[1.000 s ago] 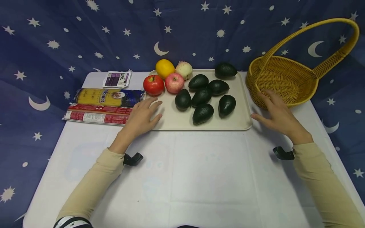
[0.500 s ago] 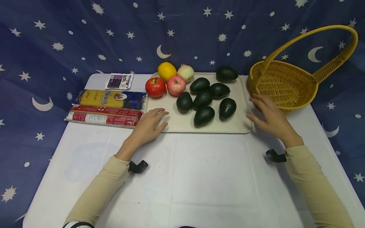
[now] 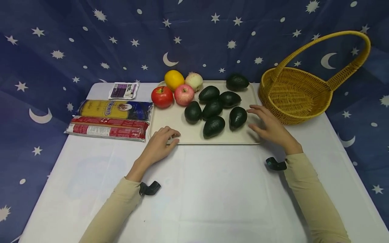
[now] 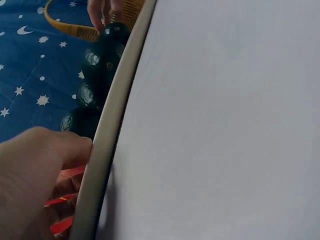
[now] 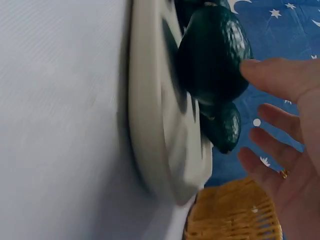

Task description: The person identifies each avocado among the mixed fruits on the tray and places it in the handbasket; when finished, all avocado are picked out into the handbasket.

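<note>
The nearest avocado [image 3: 238, 118] lies at the right side of the tray [image 3: 191, 134], apart from the cluster. The right hand [image 3: 269, 127] reaches toward it with fingers spread, pinching nothing; whether its thumb touches the skin I cannot tell. No avocado is in hand, and all seven in sight lie on the tray, so the work looks barely begun, with the lifting not yet done. The left hand [image 3: 158, 144] is at the tray's near edge, fingers loosely bent; contact with the rim is unclear. Tomato [image 3: 162, 97], apple [image 3: 184, 95] and two other fruits sit at the tray's far left, packets [image 3: 109, 109] beyond. Nothing blocks this avocado; the basket [image 3: 278, 109] stands just beside the right hand and could be bumped.
</note>
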